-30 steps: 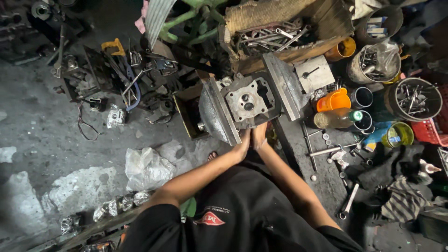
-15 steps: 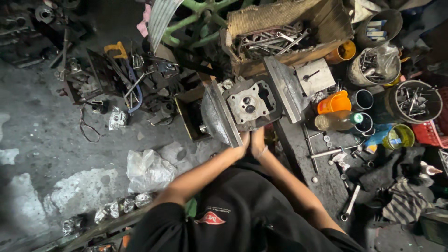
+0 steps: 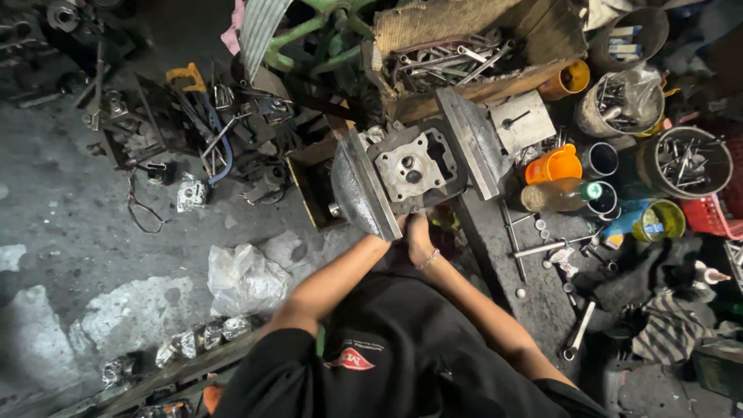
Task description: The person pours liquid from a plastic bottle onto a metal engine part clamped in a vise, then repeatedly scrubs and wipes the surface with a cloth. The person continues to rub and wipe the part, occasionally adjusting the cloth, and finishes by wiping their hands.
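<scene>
A grey metal engine cylinder head (image 3: 414,166) sits clamped between two big steel vise jaws, the left jaw (image 3: 362,186) and the right jaw (image 3: 468,143). My left hand (image 3: 393,229) and my right hand (image 3: 420,237) are pressed close together at the lower edge of the cylinder head, just below the left jaw. Their fingers reach under the part and are hidden. A thin bracelet is on my right wrist. Whatever the hands hold cannot be seen.
A wooden box of spanners (image 3: 457,58) stands behind the vise. Orange cups (image 3: 551,164), a bottle (image 3: 557,195) and tins of bolts (image 3: 685,161) crowd the right. Loose tools (image 3: 576,329) lie at right, a crumpled plastic bag (image 3: 244,279) and engine scrap (image 3: 209,131) at left.
</scene>
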